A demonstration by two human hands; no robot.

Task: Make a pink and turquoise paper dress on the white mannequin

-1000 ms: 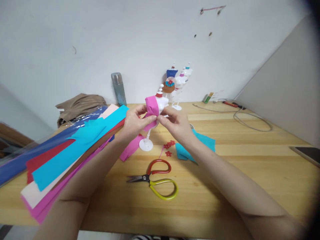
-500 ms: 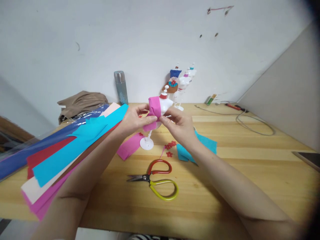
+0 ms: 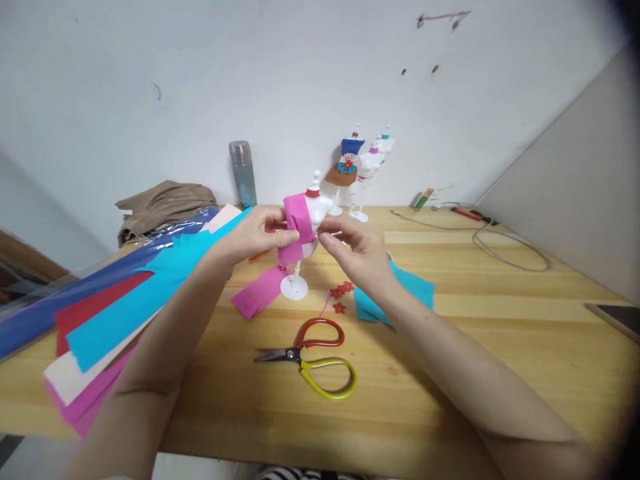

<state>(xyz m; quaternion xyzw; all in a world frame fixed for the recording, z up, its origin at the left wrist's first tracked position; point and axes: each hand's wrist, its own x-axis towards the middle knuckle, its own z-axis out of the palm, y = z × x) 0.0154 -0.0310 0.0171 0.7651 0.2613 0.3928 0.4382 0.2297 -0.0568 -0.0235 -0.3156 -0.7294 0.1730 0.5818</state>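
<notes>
A small white dress form (image 3: 320, 205) with a red collar stands on its round base, leaning slightly right. Pink fabric (image 3: 299, 215) is wrapped about its torso. My left hand (image 3: 264, 235) is closed on the fabric at the left side, thumb in front and fingers partly behind. At the torso's right side, my right hand (image 3: 357, 250) is closed, thumb and fingertips close together; what lies between them is hidden. Below are a loose pink fabric piece (image 3: 260, 293), red flower pieces (image 3: 340, 308) and scissors (image 3: 291, 355) with red and yellow handles.
Coloured fabric sheets (image 3: 120, 320) lie on the left, near a brown cloth (image 3: 170, 200) and a flask (image 3: 243, 175). Several dressed forms (image 3: 370, 163) stand at the back. Turquoise fabric (image 3: 413, 287), a cable (image 3: 500, 250) and a dark flat object (image 3: 617, 320) are to the right.
The dress form has swung left at its top and stands more upright. My left hand has shifted left with the pink fabric; my right hand has barely moved.
</notes>
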